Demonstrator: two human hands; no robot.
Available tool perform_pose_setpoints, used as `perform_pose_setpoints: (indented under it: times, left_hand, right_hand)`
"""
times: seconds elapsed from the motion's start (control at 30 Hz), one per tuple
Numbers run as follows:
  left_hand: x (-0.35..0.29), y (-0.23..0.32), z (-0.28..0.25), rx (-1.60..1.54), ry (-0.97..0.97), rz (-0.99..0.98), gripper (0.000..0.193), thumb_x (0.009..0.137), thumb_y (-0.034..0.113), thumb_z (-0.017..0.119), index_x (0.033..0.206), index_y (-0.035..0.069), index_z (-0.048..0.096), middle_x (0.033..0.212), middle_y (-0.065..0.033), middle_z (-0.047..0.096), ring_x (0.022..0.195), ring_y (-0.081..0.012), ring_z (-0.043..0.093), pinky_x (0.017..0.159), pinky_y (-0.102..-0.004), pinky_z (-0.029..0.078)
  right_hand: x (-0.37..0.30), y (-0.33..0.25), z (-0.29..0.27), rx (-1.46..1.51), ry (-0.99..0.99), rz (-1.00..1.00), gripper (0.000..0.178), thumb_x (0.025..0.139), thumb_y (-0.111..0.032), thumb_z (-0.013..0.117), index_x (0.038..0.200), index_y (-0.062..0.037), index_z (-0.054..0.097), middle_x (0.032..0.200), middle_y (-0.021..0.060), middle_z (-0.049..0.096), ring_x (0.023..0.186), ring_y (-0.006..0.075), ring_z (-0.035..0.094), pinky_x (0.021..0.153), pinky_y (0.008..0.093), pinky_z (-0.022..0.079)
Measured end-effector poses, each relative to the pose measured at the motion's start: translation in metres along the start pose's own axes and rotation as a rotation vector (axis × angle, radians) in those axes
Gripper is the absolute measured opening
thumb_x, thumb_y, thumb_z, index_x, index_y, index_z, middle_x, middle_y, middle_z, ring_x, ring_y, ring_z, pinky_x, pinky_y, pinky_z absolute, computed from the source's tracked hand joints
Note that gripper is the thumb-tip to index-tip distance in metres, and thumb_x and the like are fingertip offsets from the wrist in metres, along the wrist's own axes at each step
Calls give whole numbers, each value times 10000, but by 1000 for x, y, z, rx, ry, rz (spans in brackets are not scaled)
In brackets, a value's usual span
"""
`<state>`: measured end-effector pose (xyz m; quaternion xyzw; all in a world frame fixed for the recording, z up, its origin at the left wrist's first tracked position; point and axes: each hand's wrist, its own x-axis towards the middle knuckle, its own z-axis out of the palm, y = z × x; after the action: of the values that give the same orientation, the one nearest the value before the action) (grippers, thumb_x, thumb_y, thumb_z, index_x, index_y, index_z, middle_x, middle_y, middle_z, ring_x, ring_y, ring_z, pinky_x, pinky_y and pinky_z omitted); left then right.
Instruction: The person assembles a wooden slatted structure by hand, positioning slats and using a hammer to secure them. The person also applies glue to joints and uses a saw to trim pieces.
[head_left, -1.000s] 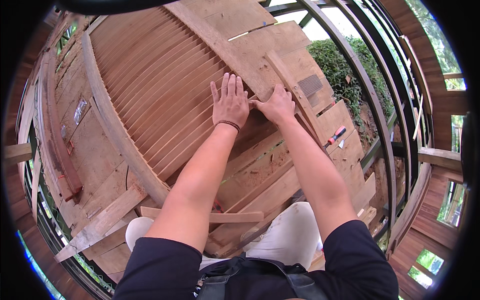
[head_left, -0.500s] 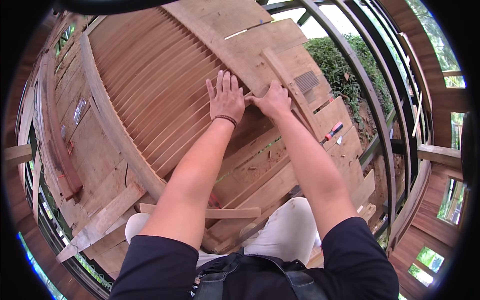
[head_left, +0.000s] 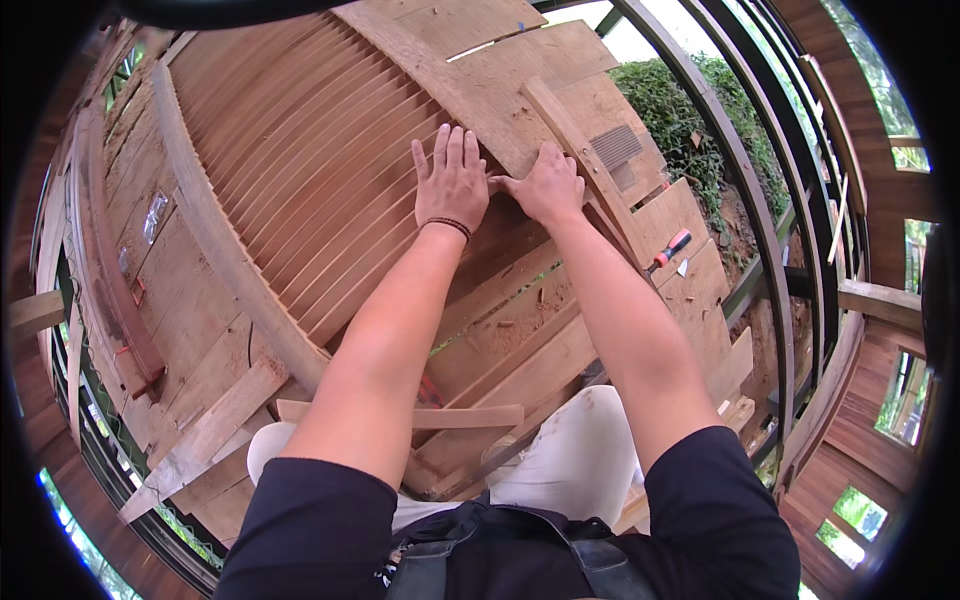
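Note:
A large brown louvred wooden panel lies before me, its many thin slats running between two curved-looking side rails. My left hand is flat on the slats near the right side, fingers stretched out and pointing away. Close beside it, my right hand is closed over the right side rail, with its thumb reaching left toward the slat ends. Its fingertips are partly hidden. Below my hands, the panel's near right part shows a dark gap. The left side rail runs down toward my left forearm.
Right of my right hand lie a wooden batten, a ribbed block and a tool with a red-and-black handle. A loose wooden strip is by my knees. A dark reddish beam lies left; metal railings curve at right.
Both hands have shifted slightly away from me. The left hand's fingers remain stretched flat, and the right hand stays at the rail. The view has tilted slightly.

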<state>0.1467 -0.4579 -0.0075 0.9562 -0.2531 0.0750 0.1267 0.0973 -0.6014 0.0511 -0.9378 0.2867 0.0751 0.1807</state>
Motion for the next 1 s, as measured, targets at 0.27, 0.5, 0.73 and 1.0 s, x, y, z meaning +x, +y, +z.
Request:
perform_pose_setpoints:
  times: [0.27,0.5,0.73,1.0]
  left_hand:
    - [1,-4,-9,-222,-35,-22,526,1050,313,491,1504,52,442,1582,-127,419,1539,-297,307,1269,-597,169]
    - [-93,-103,-104,-90,-306,339,867,857,367,769,1569,79,366,1639,-166,337,1544,-347,295,1267,-544,225]
    - [-141,-145,-111,-56,-299,344,876,795,279,821,1556,84,432,1667,-148,308,1563,-350,260,1223,-692,198]
    - [-139,-150,-97,-205,-266,456,774,732,122,762,1471,53,544,1635,-101,394,1558,-269,300,1193,-772,157]
  right_hand:
    - [-6,-2,-6,-47,20,-80,906,710,-635,864,1279,-6,544,1335,172,632,1310,341,535,1078,469,467]
    - [-2,5,2,-69,37,-130,852,805,-676,728,1319,-23,541,1354,183,617,1308,348,540,1087,469,464]
    - [5,12,15,129,150,-52,540,956,-502,526,1322,-108,571,1279,190,663,1269,374,564,1071,487,456]
    - [-2,10,12,183,188,3,549,927,-478,537,1326,-104,582,1284,237,648,1235,400,598,1058,505,472]
